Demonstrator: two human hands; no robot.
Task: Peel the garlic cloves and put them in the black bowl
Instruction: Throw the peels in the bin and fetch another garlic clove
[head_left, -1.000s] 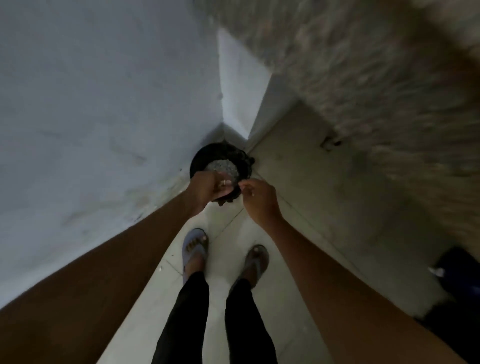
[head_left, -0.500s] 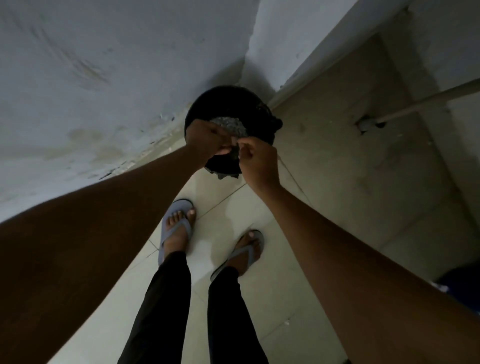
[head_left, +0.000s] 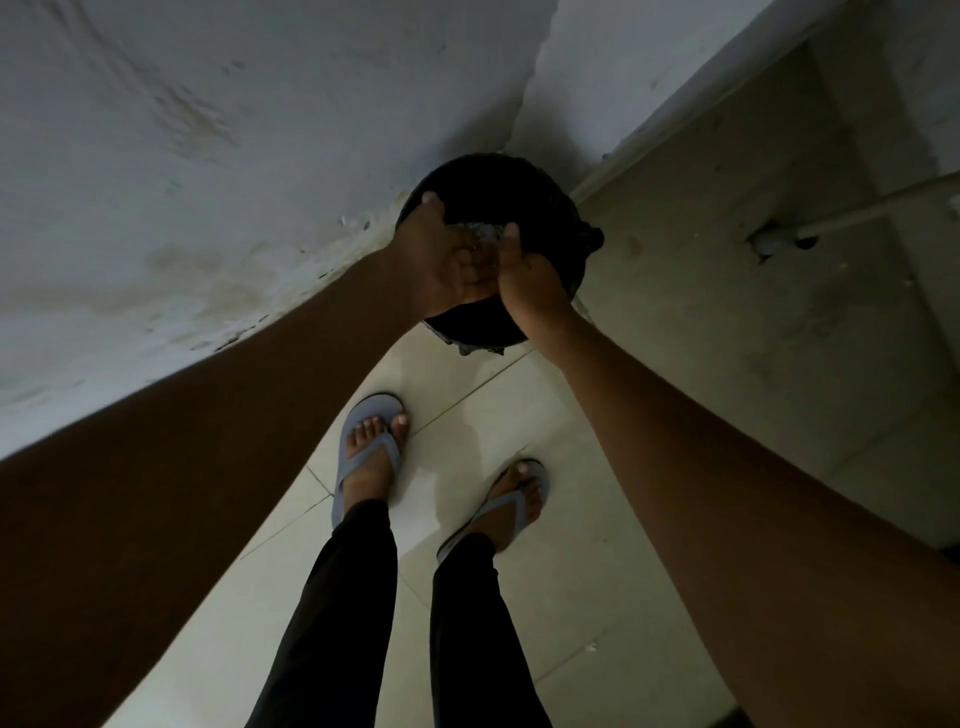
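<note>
**Hands Over a Black Bin**

While standing by the wall, the person is holding the left hand (head_left: 441, 265) cupped open, the right hand (head_left: 530, 280) curling beside it, over the black bin (head_left: 561, 208). I cannot tell if fingers pinch anything. No garlic or bowl is showing. Next, they probably need fresh cloves.

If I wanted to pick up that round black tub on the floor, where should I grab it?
Probably the rim of the black tub, one hand on each side, coming from above. It stands upright in the corner with its wide mouth open upward, and the wall blocks its far side. The left hand and right hand hover over it now.
</note>
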